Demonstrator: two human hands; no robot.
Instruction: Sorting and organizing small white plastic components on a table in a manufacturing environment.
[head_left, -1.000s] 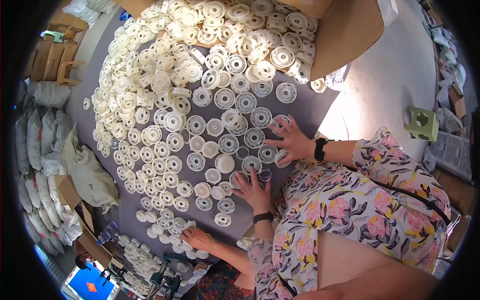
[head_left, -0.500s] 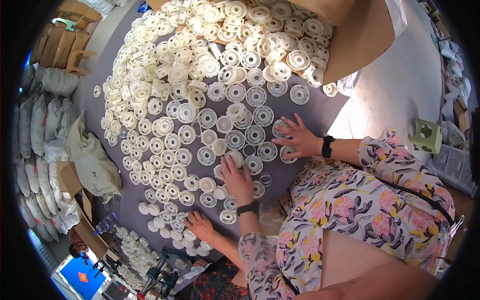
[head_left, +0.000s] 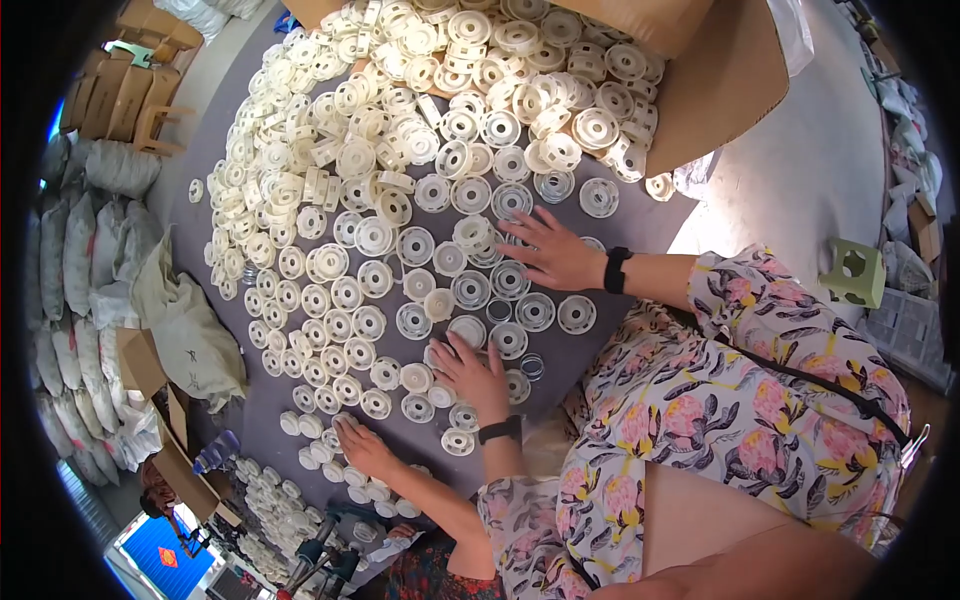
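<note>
My right hand, a dark band at its wrist, spreads its fingers over the white ring-shaped plastic discs at the right of the table. Lower and to the left, my left hand reaches out with fingers apart, next to a solid white round cap. Its fingertips cover part of the discs there. Neither hand is seen gripping anything. Metal spring rings lie just right of my left hand, and another spring ring lies between the discs.
A co-worker's hand rests on white caps at my left. Cream discs are heaped across the far side of the grey table, beside an open cardboard box. Stacked sacks stand at the left.
My right hand has moved left and slightly away from me, uncovering a disc near the right edge. My left hand has shifted slightly nearer. The co-worker's hand has moved left.
</note>
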